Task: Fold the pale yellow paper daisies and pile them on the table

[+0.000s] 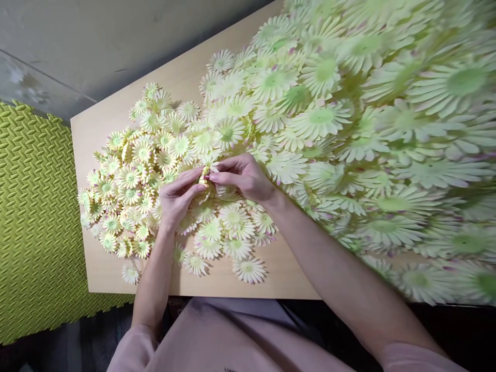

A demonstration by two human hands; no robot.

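Both hands meet over the middle of a heap of pale yellow-green artificial daisy heads. My left hand (179,196) is closed, pinching a small stack of artificial flower heads (204,175) between thumb and fingers. From the other side my right hand (246,178) pinches the same stack with thumb and forefinger. The stack is held edge-on, its petals pointing up and down. Just left of my left hand lie tightly stacked flower heads (129,178) with small dark centre holes. Loose single flower heads (211,230) lie below the hands.
A light wooden board (127,106) carries the flowers. Larger loose flower heads (321,116) pile up across its right side, blurred towards the edge. A yellow-green textured foam mat (34,217) stands at the left. Behind the board is a grey wall (116,41).
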